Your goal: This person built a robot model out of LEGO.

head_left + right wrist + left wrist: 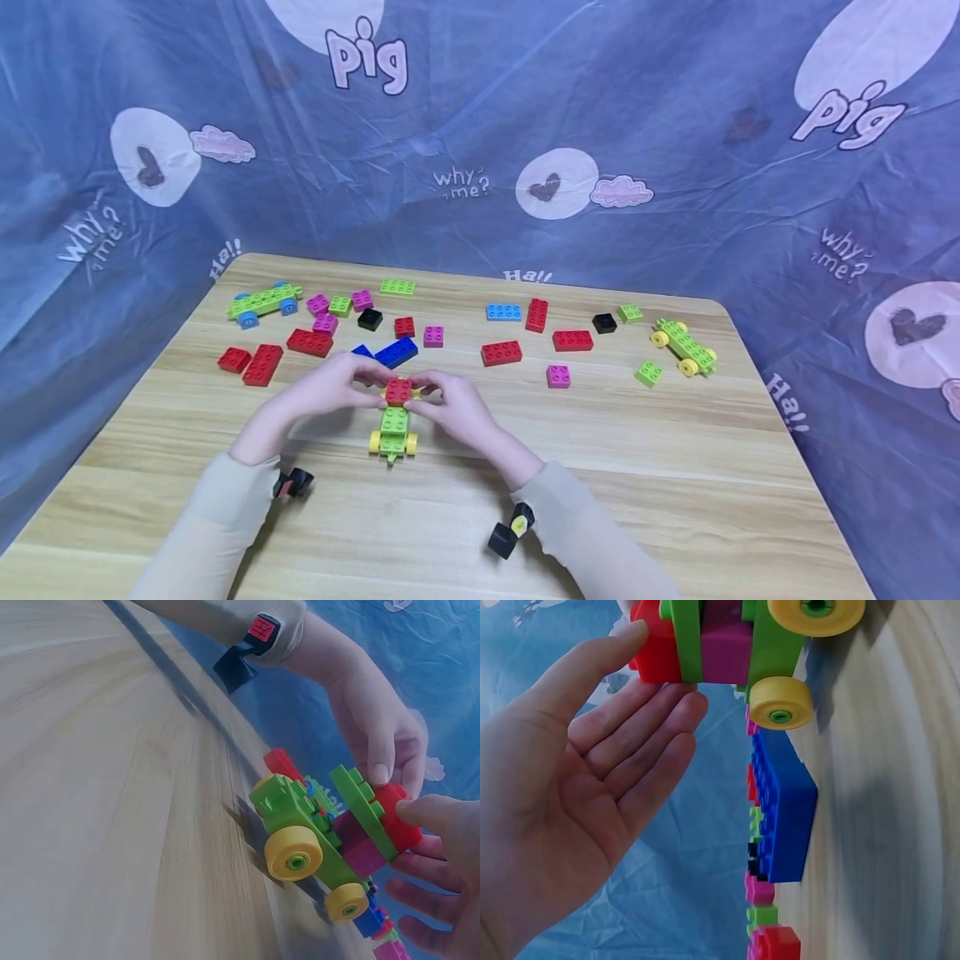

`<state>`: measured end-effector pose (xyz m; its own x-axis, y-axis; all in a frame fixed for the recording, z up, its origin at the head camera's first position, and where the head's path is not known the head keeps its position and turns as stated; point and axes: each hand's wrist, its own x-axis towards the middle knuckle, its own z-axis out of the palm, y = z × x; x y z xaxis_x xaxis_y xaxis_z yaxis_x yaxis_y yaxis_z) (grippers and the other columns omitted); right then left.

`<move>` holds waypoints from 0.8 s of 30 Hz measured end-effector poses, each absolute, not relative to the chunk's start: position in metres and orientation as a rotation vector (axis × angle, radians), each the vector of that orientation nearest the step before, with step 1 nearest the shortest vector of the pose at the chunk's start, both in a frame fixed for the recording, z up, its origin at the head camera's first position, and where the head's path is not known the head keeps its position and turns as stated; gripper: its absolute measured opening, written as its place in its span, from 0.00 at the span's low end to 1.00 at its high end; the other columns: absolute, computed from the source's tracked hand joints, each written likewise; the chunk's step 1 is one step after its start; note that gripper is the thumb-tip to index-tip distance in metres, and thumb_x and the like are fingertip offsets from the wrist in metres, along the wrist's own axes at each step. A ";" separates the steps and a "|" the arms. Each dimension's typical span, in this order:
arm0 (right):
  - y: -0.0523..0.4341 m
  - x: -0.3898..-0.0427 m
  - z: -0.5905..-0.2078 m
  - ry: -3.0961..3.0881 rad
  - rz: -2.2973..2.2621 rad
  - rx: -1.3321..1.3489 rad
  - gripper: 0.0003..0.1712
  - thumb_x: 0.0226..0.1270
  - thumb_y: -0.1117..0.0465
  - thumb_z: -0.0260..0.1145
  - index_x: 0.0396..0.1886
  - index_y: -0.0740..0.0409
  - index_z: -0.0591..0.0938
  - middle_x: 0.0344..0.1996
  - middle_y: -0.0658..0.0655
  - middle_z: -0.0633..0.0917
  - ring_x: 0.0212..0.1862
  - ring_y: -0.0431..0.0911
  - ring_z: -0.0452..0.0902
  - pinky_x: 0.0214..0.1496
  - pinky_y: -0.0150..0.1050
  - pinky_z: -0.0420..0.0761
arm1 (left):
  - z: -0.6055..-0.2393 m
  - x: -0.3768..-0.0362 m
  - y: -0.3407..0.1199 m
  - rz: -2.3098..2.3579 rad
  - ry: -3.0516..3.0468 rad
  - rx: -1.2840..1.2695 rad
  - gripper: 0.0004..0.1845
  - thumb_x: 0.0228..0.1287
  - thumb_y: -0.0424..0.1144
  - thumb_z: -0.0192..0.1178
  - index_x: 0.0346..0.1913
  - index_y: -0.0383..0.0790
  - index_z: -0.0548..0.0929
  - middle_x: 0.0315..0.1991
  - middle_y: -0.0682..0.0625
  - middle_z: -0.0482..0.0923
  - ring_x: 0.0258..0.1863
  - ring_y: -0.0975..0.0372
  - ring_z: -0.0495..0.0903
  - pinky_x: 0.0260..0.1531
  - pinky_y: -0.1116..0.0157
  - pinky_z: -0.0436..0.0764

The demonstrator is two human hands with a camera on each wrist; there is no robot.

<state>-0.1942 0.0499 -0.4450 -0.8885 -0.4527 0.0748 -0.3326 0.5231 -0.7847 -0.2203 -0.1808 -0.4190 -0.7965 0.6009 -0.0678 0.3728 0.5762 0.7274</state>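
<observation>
Two hands meet mid-table: your left hand and right hand both pinch the red brick atop the green car, fingers curled, forearms angled inward. Farther off lie loose bricks.

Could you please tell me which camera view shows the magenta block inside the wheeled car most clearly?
The left wrist view: the magenta block fills the space under the green plate. The right wrist view shows it smaller; the head view hides it.
</observation>
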 end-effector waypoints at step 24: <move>0.041 -0.197 -0.446 2.613 -1.297 -0.672 0.23 0.63 0.55 0.70 0.55 0.61 0.82 0.50 0.57 0.87 0.47 0.49 0.84 0.52 0.40 0.82 | -0.411 -0.223 -0.184 1.034 2.463 0.777 0.26 0.59 0.42 0.69 0.56 0.29 0.80 0.52 0.38 0.83 0.52 0.47 0.82 0.53 0.48 0.80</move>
<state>-0.1973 0.0407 -0.4456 -0.8887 -0.4539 0.0648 -0.3259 0.5262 -0.7854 -0.2229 -0.1838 -0.4108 -0.7849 0.6096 -0.1107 0.3478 0.5813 0.7356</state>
